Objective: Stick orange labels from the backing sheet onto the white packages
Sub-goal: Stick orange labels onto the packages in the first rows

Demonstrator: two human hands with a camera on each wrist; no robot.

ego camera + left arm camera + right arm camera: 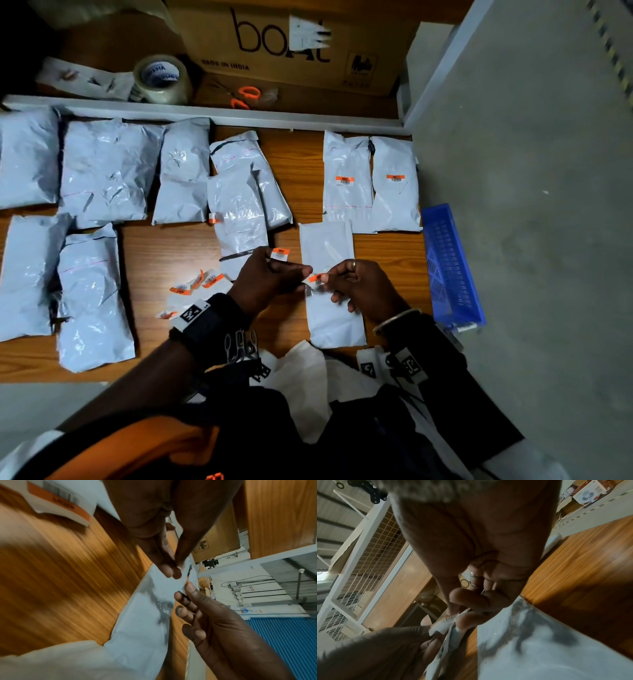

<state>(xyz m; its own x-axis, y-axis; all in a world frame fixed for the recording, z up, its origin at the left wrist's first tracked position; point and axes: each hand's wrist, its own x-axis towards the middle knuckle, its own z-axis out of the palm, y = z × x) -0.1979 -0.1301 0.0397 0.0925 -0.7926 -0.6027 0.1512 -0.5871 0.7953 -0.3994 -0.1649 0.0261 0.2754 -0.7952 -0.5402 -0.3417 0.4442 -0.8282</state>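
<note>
Over a plain white package (334, 315) on the wooden table, both hands meet. My left hand (303, 274) pinches a small white piece of backing sheet (439, 628). Pinched between thumb and forefinger of my right hand (327, 279) is an orange label (315, 278), right beside the left fingertips. In the left wrist view only a sliver of that orange label (187, 582) shows at the right hand's (187, 588) thumb tip. A second orange label (281, 254) sticks up just above the left knuckles. Two white packages (347, 181) (395, 185) at the back right carry orange labels.
Loose backing pieces with orange labels (195, 282) lie left of my left wrist. Several unlabelled white packages (106, 171) cover the table's left and middle. A blue basket (452, 267) hangs off the right edge. Tape roll (161, 78), orange-handled scissors (245, 97) and a cardboard box (291, 44) sit behind.
</note>
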